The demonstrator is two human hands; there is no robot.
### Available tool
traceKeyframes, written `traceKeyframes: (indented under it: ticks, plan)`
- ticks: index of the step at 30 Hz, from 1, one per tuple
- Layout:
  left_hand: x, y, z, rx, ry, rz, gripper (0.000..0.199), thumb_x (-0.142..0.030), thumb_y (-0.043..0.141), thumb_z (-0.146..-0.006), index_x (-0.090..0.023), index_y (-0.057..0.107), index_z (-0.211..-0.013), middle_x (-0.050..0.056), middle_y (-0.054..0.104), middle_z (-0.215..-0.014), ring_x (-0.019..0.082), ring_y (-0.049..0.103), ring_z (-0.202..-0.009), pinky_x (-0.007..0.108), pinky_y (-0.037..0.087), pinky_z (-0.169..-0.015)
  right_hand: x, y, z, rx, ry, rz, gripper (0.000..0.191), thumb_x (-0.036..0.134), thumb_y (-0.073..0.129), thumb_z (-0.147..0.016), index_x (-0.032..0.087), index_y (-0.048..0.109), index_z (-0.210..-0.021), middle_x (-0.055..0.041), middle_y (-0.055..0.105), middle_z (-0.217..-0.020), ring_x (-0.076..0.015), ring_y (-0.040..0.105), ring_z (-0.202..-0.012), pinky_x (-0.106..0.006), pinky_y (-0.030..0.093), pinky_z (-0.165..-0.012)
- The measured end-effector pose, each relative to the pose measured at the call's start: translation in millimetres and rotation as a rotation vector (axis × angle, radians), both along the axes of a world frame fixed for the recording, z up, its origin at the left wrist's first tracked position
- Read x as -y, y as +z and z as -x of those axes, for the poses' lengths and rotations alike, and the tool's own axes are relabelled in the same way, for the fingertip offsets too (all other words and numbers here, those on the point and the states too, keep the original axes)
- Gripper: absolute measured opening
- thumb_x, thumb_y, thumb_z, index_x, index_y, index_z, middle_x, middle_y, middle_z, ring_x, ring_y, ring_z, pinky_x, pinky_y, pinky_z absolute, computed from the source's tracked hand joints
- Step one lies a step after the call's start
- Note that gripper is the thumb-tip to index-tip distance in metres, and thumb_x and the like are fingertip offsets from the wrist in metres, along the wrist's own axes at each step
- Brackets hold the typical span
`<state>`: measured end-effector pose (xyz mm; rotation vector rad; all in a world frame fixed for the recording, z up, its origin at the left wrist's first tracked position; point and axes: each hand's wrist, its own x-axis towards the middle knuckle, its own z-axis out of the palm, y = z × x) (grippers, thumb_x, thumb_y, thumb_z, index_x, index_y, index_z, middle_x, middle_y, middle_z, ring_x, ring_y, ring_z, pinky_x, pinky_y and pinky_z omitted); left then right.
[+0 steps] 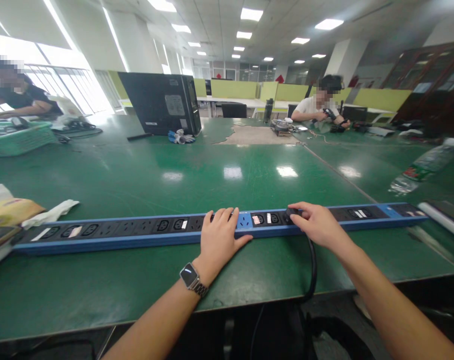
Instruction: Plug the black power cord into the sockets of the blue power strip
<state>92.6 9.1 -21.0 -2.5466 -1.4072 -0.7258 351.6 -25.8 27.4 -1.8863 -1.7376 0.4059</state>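
A long blue and black power strip (125, 229) lies across the table in front of me, its sockets facing up. My left hand (220, 232) grips it near the middle, fingers over the top and thumb along the front side, beside a blue socket. Farther right, my right hand (319, 222) pinches a black plug (290, 215) at one of the sockets. Whether its pins are fully in cannot be seen. From under that hand a thick black cable (313, 270) hangs down over the table's front edge.
On the green table (155, 175) stand a black computer tower (159, 102), gloves (181, 136) and a green basket (20, 140). A plastic bottle (422, 167) is at right. Packaging (15, 210) lies by the strip's left end. Two other people sit across the table.
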Motion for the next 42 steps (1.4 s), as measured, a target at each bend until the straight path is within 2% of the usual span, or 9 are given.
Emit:
traceKeyframes:
  ticks: [6,8,10,14,17,19,22,27,42]
  plan:
    - [-0.4,-0.9,0.3,-0.006,0.005,-0.003,0.067,-0.056,0.068,-0.077,-0.016,0.055,-0.129,0.013,0.060,-0.129,0.031,0.051,-0.120,0.049,0.032,-0.105,0.9,-12.4,9.4,0.077,0.008,-0.053,0.042,0.037,0.050,-0.079,0.015,0.068,-0.110,0.0022,0.055,-0.057,-0.0139,0.047,-0.053,-0.028,0.034,-0.056]
    - [-0.4,-0.9,0.2,-0.011,0.009,0.000,0.067,-0.057,0.067,-0.077,-0.016,0.055,-0.129,0.013,0.060,-0.129,0.031,0.051,-0.120,0.049,0.032,-0.105,4.9,-8.0,11.3,0.056,0.000,-0.068,0.040,0.037,0.052,-0.078,0.015,0.069,-0.106,0.0026,0.053,-0.054,-0.0135,0.046,-0.051,-0.028,0.034,-0.055]
    - [-0.3,-0.5,0.0,-0.017,0.011,0.005,0.067,-0.057,0.067,-0.077,-0.017,0.054,-0.129,0.013,0.060,-0.129,0.031,0.051,-0.120,0.049,0.032,-0.105,13.0,8.2,9.7,-0.028,-0.071,-0.141,0.039,0.039,0.054,-0.078,0.015,0.069,-0.105,0.0027,0.052,-0.051,-0.0126,0.044,-0.047,-0.027,0.033,-0.051]
    - [-0.3,0.4,-0.5,-0.024,0.007,0.009,0.067,-0.057,0.066,-0.078,-0.016,0.054,-0.130,0.013,0.060,-0.130,0.031,0.052,-0.120,0.049,0.033,-0.105,29.6,60.2,-15.9,-0.214,-0.269,-0.405,0.048,0.047,0.058,-0.079,0.020,0.064,-0.118,-0.0005,0.059,-0.059,-0.0118,0.047,-0.047,-0.025,0.032,-0.044]
    - [-1.5,0.7,-1.3,-0.024,0.015,0.004,0.066,-0.056,0.067,-0.078,-0.016,0.055,-0.129,0.013,0.061,-0.129,0.031,0.053,-0.119,0.050,0.033,-0.104,29.6,79.0,-55.7,-0.123,-0.220,-0.302,0.051,0.051,0.062,-0.074,0.020,0.067,-0.114,-0.0015,0.060,-0.058,-0.0131,0.049,-0.047,-0.025,0.033,-0.043]
    - [-2.4,0.6,-1.9,-0.022,0.017,0.002,0.065,-0.055,0.067,-0.078,-0.016,0.055,-0.128,0.014,0.061,-0.128,0.031,0.053,-0.118,0.050,0.033,-0.104,25.6,72.6,-86.0,-0.034,-0.206,-0.162,0.052,0.053,0.061,-0.072,0.019,0.070,-0.111,-0.0011,0.058,-0.053,-0.0135,0.047,-0.044,-0.026,0.033,-0.043]
    - [-2.4,1.1,-2.3,-0.021,0.011,0.002,0.065,-0.055,0.067,-0.078,-0.015,0.056,-0.128,0.013,0.061,-0.128,0.031,0.054,-0.118,0.050,0.034,-0.104,21.6,45.8,-123.5,0.047,-0.227,-0.035,0.055,0.053,0.058,-0.072,0.016,0.071,-0.110,-0.0020,0.060,-0.053,-0.0161,0.052,-0.047,-0.028,0.036,-0.046]
    - [-0.5,2.3,-1.3,-0.025,0.011,0.000,0.065,-0.056,0.067,-0.078,-0.015,0.056,-0.128,0.014,0.061,-0.128,0.031,0.054,-0.118,0.050,0.034,-0.104,25.5,8.7,-143.5,0.048,-0.201,-0.006,0.061,0.056,0.055,-0.072,0.013,0.070,-0.112,-0.0028,0.061,-0.054,-0.0176,0.054,-0.049,-0.030,0.038,-0.049]
    - [-0.6,2.5,-0.7,-0.012,0.008,-0.009,0.064,-0.055,0.068,-0.077,-0.017,0.057,-0.127,0.013,0.062,-0.126,0.031,0.054,-0.117,0.050,0.035,-0.103,24.8,-4.5,-151.3,0.116,-0.211,0.020,0.060,0.054,0.053,-0.074,0.013,0.070,-0.115,-0.0050,0.066,-0.061,-0.0208,0.060,-0.056,-0.032,0.044,-0.057]
